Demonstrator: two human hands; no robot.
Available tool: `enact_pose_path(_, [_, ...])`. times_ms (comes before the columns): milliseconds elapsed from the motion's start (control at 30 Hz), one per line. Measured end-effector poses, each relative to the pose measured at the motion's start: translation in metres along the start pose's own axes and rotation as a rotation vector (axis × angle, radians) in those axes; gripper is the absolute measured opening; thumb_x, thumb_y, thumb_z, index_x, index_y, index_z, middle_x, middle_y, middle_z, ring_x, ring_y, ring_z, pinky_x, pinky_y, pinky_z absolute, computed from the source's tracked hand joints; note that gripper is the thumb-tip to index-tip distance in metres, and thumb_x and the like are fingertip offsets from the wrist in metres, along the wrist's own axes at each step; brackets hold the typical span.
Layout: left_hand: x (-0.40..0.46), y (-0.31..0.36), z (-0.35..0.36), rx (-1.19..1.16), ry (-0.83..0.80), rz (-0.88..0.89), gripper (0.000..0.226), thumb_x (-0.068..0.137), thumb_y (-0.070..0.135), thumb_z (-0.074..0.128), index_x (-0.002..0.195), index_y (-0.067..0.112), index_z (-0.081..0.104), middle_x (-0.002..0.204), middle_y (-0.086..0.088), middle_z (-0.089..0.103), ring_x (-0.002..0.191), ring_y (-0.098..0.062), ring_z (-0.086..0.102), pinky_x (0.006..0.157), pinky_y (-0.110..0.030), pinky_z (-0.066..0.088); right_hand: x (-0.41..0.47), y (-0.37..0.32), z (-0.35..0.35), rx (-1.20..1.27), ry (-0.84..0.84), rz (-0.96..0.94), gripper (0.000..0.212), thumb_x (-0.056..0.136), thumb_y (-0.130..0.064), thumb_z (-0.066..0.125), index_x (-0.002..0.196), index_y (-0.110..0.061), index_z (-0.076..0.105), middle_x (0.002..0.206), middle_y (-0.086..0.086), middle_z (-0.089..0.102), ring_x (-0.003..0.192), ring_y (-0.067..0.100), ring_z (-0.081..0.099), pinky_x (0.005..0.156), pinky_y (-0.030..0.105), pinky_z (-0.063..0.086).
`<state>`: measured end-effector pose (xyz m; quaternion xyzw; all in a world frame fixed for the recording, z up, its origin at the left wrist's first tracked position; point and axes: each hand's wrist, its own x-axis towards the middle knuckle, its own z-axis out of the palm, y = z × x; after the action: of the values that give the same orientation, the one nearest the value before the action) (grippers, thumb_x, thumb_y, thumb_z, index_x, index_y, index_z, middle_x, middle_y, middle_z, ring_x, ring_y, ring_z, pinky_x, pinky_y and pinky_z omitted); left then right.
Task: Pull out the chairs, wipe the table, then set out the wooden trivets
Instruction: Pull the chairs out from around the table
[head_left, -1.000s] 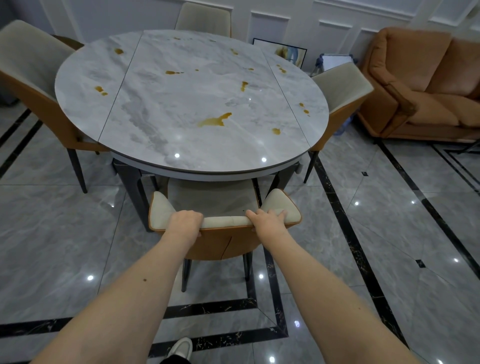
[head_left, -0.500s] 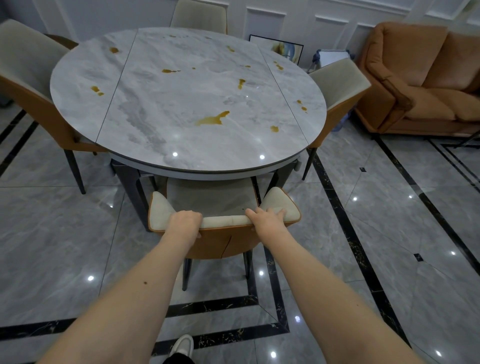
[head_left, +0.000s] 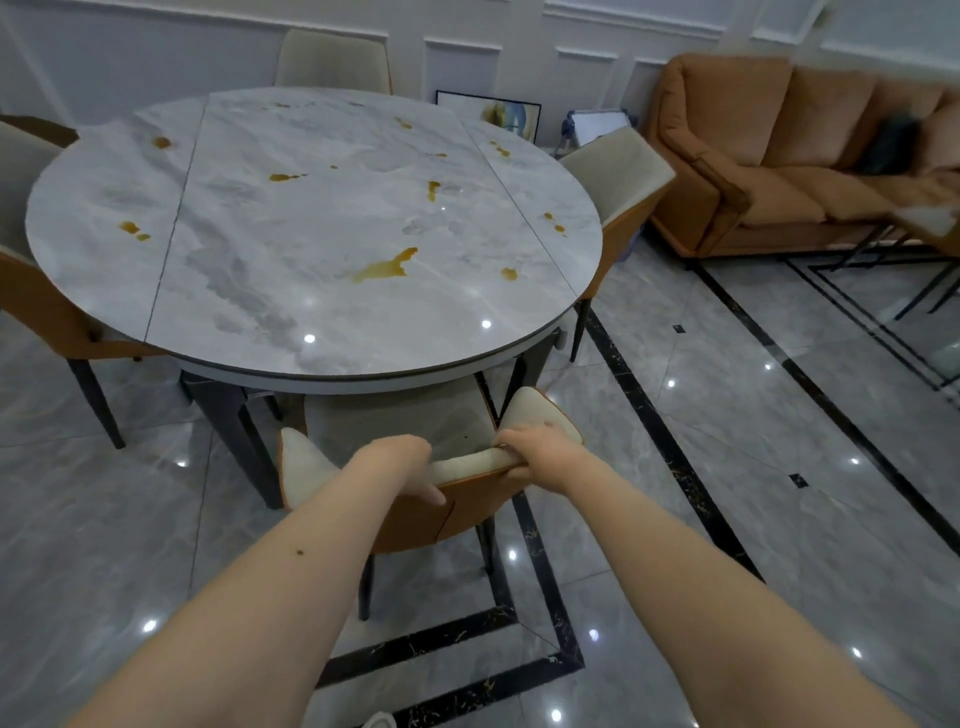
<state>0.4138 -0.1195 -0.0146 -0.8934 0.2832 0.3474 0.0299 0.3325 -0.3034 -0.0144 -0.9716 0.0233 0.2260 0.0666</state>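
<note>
A round table (head_left: 322, 291) with a glossy grey marble-look top, split by two straight seams into a broad middle panel and two curved side leaves, carries scattered amber spills (head_left: 384, 266), the biggest an irregular smear near the middle. The near chair (head_left: 457, 499) stands at the table's near edge, its pale fabric seat partly under the tabletop, its curved back facing the camera; that back has a cream padded top rail over a smooth orange leather-like shell, on thin dark legs. The rail's long axis runs left to right, tilted so the right end sits higher and farther away. The left hand (head_left: 402, 465) is curled over the top rail left of centre, fingers wrapped down the front and thumb on the orange shell. The right hand (head_left: 540, 447) grips the same rail nearer its right wing, fingers folded over the padding. Three more chairs of the same cream-and-orange make stand round the table: left chair (head_left: 36, 291), far chair (head_left: 332, 62), right chair (head_left: 618, 176). An orange velvety sofa (head_left: 769, 171) sits at right on polished grey floor tiles (head_left: 779, 493) with black inlay lines.
</note>
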Motion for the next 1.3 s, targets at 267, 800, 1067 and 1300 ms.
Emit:
enact_pose_path(267, [0.039,0.087,-0.048,-0.100,0.210,0.200,0.051,0.090,0.045,0.055,0.130,0.015,0.050,0.126,-0.007,0.057,0.114,-0.026,0.055,0.095,-0.041,0.046,-0.035,0.082,-0.018,0.194,0.210,0.254,0.056,0.088,-0.040,0.062,0.138,-0.027,0.042,0.141,-0.001,0.048,0.129,0.019,0.044,0.111,0.039,0.033])
enact_pose_path(800, [0.191,0.337,-0.136,-0.124,0.299,0.242,0.041,0.093,0.043,0.051,0.121,0.013,0.054,0.121,-0.006,0.059,0.110,-0.023,0.057,0.090,-0.035,0.045,-0.055,0.378,-0.089,0.173,0.232,0.424,0.052,0.090,-0.027,0.062,0.138,-0.021,0.042,0.136,0.004,0.049,0.122,0.025,0.049,0.101,0.035,0.041])
enact_pose_path(1067, [0.280,0.409,-0.195,-0.119,0.303,0.157,0.042,0.095,0.042,0.048,0.126,0.014,0.050,0.124,-0.006,0.057,0.113,-0.022,0.055,0.092,-0.034,0.045,0.004,0.493,-0.133,0.152,0.247,0.305,0.051,0.091,-0.026,0.060,0.139,-0.019,0.042,0.138,0.005,0.049,0.124,0.024,0.047,0.103,0.036,0.040])
enact_pose_path(1300, [0.399,0.457,-0.283,-0.213,0.372,0.156,0.032,0.094,0.037,0.051,0.115,0.013,0.056,0.114,-0.006,0.061,0.104,-0.022,0.058,0.083,-0.032,0.046,0.110,0.594,-0.204,0.146,0.299,0.201,0.053,0.091,-0.024,0.060,0.140,-0.018,0.041,0.142,0.004,0.047,0.129,0.023,0.044,0.107,0.037,0.036])
